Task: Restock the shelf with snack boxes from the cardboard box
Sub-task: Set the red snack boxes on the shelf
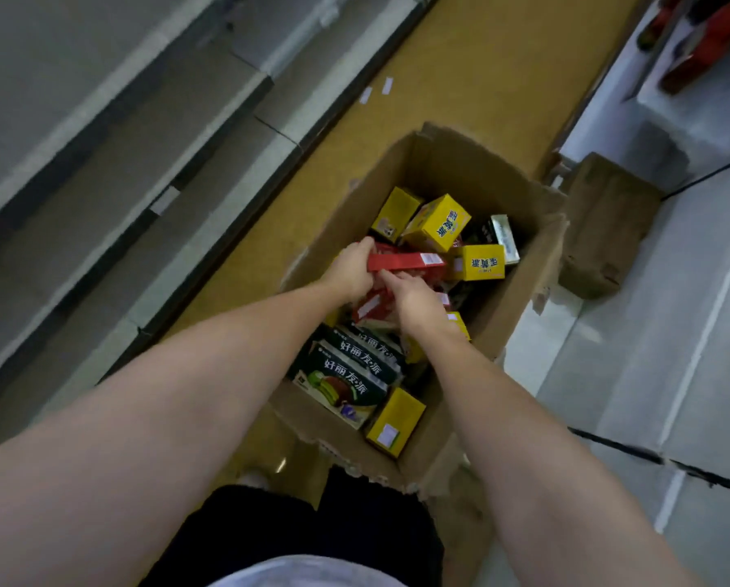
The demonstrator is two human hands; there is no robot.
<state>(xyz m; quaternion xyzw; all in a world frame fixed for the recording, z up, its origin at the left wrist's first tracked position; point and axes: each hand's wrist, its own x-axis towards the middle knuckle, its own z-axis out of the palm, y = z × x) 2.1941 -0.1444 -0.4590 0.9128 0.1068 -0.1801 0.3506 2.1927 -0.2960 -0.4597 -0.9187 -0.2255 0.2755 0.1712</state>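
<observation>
An open cardboard box (439,163) stands on the floor in front of me, filled with snack boxes. Both my arms reach down into it. My left hand (352,269) grips the left end of a long red snack box (410,261) that lies across the pile. My right hand (412,296) reaches just below that box, its fingers curled against the box's underside and over a second red box (369,305). Several yellow boxes (439,222) lie at the far end, dark green boxes (346,379) at the near end. Grey shelves (101,133) run along the left.
A smaller closed cardboard box (604,230) sits on the floor to the right of the big one. White shelving (693,99) with red goods (710,40) stands at the upper right. The yellow floor strip (503,69) runs between the shelves. My dark shorts are at the bottom.
</observation>
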